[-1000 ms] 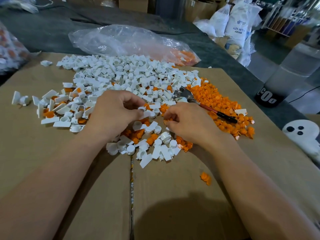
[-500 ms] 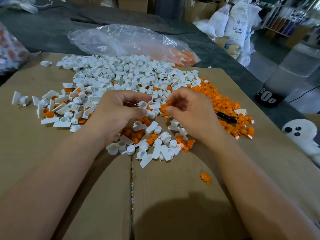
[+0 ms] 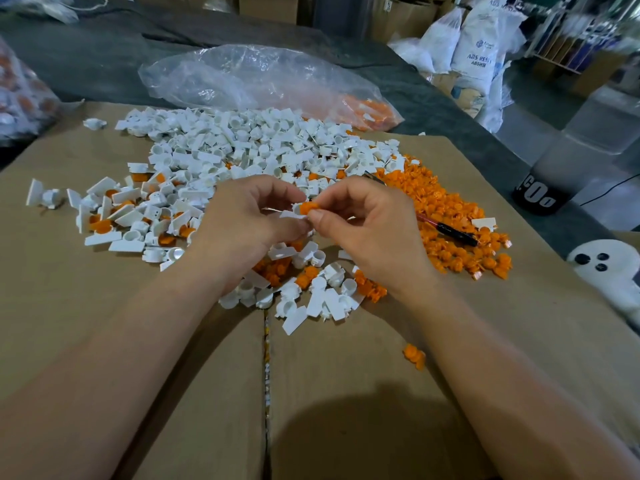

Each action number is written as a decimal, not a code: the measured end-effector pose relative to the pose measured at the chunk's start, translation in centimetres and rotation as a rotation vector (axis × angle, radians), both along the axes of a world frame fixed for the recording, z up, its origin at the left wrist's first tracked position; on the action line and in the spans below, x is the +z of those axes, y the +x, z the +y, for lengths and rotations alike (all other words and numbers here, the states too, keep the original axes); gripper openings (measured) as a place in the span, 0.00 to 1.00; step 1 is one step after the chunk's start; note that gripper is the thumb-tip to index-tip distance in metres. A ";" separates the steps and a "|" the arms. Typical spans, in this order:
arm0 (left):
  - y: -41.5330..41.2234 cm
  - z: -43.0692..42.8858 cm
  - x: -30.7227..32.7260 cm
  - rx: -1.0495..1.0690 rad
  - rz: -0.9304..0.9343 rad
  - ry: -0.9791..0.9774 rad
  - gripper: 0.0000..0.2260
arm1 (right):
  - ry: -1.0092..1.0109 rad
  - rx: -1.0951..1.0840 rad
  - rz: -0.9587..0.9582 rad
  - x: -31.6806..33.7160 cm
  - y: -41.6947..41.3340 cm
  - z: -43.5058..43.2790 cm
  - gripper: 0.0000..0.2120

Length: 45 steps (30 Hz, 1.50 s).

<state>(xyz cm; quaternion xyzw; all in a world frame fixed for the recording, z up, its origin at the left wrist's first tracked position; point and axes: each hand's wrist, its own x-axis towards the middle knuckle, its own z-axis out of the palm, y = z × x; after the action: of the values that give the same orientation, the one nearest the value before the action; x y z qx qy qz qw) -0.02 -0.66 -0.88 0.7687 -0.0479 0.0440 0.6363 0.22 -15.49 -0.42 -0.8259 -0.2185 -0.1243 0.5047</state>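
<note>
My left hand pinches a small white plastic piece above the cardboard. My right hand pinches a small orange plastic cap and holds it against that white piece. Both hands meet at the middle of the view. Behind and left of them lies a big heap of white pieces. A heap of orange caps spreads on the right. White pieces fitted with orange caps lie on the left.
All this rests on a flat cardboard sheet with a seam down the middle. A red-and-black handled tool lies on the orange caps. A clear plastic bag sits behind the heaps. A white ghost-shaped figure stands at the right edge.
My right hand picked an orange cap from the pile and rose to the left. My left hand lifted a white piece. The two parts now touch.
</note>
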 end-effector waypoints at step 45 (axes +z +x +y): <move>0.0 -0.1 -0.6 -0.197 0.021 -0.284 0.11 | 0.100 -0.020 0.076 0.0 0.4 -1.0 0.10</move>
<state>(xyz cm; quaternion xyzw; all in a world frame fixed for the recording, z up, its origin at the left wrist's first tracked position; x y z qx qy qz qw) 0.00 -0.80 -1.51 0.6633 -0.1095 -0.0203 0.7400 0.63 -16.49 -0.42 -0.8060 -0.1844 -0.1089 0.5519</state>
